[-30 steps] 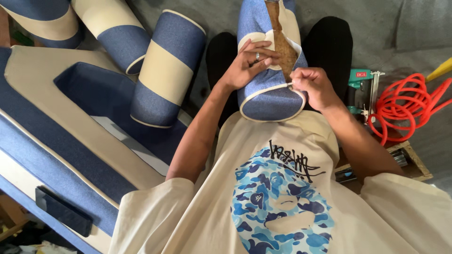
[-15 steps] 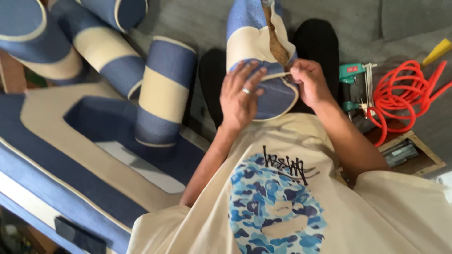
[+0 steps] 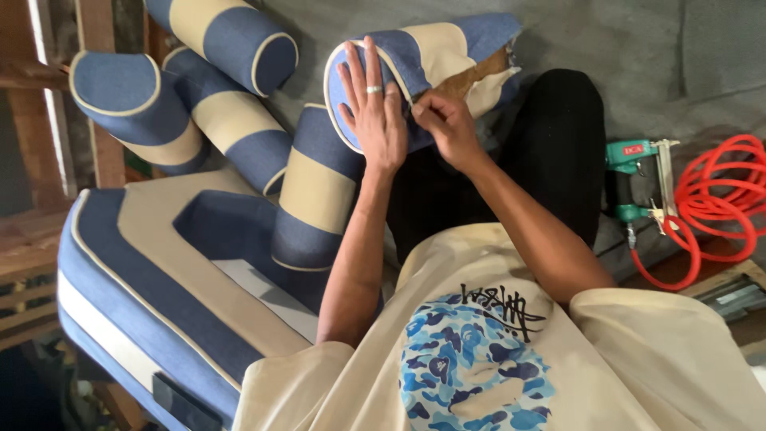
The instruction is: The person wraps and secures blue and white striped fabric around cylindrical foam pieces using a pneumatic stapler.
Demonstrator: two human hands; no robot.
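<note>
My left hand (image 3: 373,112) lies flat and spread on the round blue end of the bolster cushion (image 3: 431,60) that rests across my lap, fingers fanned out and palm pressing the end cap, so this grip is fully open and closes on nothing; a ring (image 3: 373,89) sits on one finger. My right hand (image 3: 445,126) is just beside it, touching the same cushion at the piped edge of that end, with the fingers curled in and pinched together on the fabric there, though how much cloth this grip actually has I cannot tell. The cushion is striped blue and cream, lying on its side, its far end open with a brown inner lining (image 3: 472,78) showing through the gap. To my left, three more striped bolsters (image 3: 231,36) lean against one another, the nearest one (image 3: 315,187) touching the cushion I work on and standing tilted on a large blue and cream upholstered seat piece (image 3: 144,263). On my right, well apart from both hands, a green pneumatic staple gun (image 3: 638,179) lies on the grey floor (image 3: 638,56) with a coiled orange air hose (image 3: 722,199) joined to it.
</note>
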